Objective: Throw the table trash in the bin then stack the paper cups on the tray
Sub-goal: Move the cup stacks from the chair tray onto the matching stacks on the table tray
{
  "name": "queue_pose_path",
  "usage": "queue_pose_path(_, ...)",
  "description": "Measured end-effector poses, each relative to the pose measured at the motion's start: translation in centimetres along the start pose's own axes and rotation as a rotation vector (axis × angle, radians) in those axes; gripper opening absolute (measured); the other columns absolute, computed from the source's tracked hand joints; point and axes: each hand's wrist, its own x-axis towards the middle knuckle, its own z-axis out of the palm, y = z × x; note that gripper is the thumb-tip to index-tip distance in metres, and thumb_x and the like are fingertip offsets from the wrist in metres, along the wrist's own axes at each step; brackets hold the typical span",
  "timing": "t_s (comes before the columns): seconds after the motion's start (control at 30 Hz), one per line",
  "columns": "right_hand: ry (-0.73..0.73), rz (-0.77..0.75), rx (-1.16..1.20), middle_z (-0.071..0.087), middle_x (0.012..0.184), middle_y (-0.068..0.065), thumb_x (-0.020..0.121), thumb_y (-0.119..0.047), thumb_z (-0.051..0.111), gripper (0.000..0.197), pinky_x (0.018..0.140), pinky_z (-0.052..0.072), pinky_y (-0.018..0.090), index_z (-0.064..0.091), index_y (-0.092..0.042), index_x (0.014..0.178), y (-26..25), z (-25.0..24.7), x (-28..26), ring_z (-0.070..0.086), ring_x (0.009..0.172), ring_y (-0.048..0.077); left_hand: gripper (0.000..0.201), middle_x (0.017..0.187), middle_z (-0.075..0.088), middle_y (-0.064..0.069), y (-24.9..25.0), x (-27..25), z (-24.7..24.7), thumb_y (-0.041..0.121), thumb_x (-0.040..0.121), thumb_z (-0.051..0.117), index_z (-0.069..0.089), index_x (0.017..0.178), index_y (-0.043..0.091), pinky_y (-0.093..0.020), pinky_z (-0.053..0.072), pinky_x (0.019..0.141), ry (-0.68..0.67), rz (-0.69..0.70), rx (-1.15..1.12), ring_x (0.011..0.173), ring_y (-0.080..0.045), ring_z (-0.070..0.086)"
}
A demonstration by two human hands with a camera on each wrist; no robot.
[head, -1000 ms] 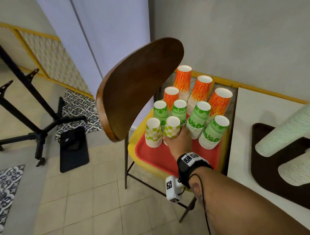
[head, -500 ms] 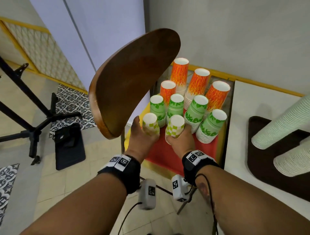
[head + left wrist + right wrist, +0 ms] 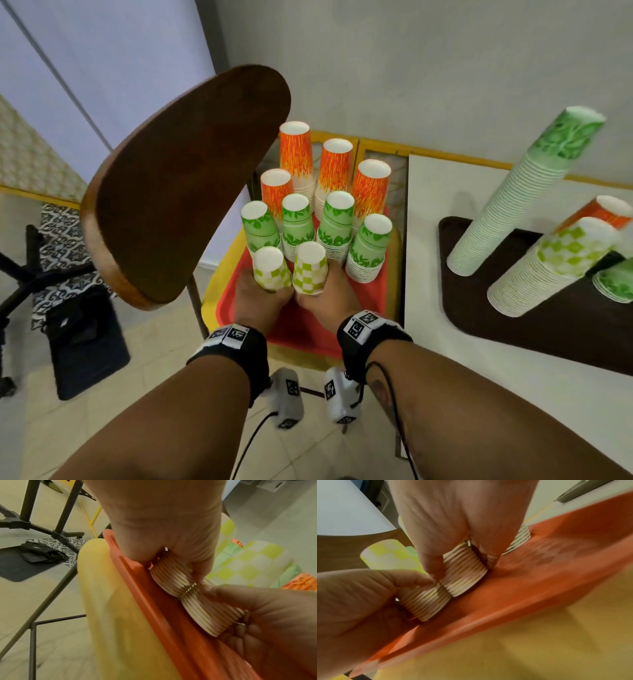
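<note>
Two short stacks of yellow-green checked paper cups stand mouth down, side by side at the front of the red tray (image 3: 308, 330). My left hand (image 3: 261, 299) grips the base of the left checked stack (image 3: 270, 270). My right hand (image 3: 325, 301) grips the base of the right checked stack (image 3: 310, 269). In the left wrist view the left hand (image 3: 169, 563) wraps its ribbed stack (image 3: 169, 580), whose rims touch the other stack (image 3: 212, 616). In the right wrist view the right hand (image 3: 464, 561) pinches its stack (image 3: 464, 574) just over the tray (image 3: 556, 550).
Behind the checked stacks, green leaf-print stacks (image 3: 337, 222) and orange stacks (image 3: 296, 154) fill the tray, which lies on a yellow chair seat (image 3: 219, 274). The wooden chair back (image 3: 185, 192) looms at left. A white table (image 3: 428, 342) at right bears a dark tray (image 3: 548, 318) with tall leaning stacks (image 3: 513, 202).
My left hand has come in and taken hold of the left checked stack. The right hand has stayed on its stack. My head has moved closer and looks more steeply down.
</note>
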Motion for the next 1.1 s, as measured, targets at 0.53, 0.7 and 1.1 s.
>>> queue_pose_path(0.53, 0.488, -0.209, 0.079, 0.06, 0.111, -0.004, 0.069, -0.044, 0.08, 0.063, 0.09, 0.054, 0.039, 0.05, -0.024, 0.121, 2.5, -19.3, -9.2, 0.06, 0.106, 0.017, 0.042, 0.089, 0.065, 0.012, 15.1, -10.5, 11.9, 0.028, 0.068, 0.08, 0.05, 0.096, 0.037, -0.01, 0.048, 0.072, -0.117, 0.435, -0.21, 0.085, 0.009, 0.064)
queue_pose_path(0.7, 0.666, -0.327, 0.061, 0.058, 0.109, -0.007, 0.07, -0.035, 0.082, 0.058, 0.092, 0.052, 0.04, 0.047, -0.032, 0.117, 2.3, -30.6, -10.9, 0.059, 0.106, 0.015, 0.046, 0.094, 0.072, 0.007, 22.8, -13.2, 18.9, 0.035, 0.067, 0.087, 0.055, 0.099, 0.043, -0.033, 0.059, 0.079, -0.165, 0.5, -0.299, 0.088, -0.004, 0.07)
queue_pose_path(1.1, 0.52, -0.263, 0.063, 0.065, 0.103, -0.018, 0.069, -0.046, 0.08, 0.052, 0.086, 0.056, 0.026, 0.045, -0.045, 0.108, 4.8, -40.2, -6.4, 0.063, 0.096, -0.005, 0.044, 0.102, 0.063, 0.015, 28.9, -15.8, 22.4, 0.013, 0.084, 0.077, 0.047, 0.11, 0.034, 0.001, 0.041, 0.076, 0.101, 0.579, -0.467, 0.088, 0.02, 0.06)
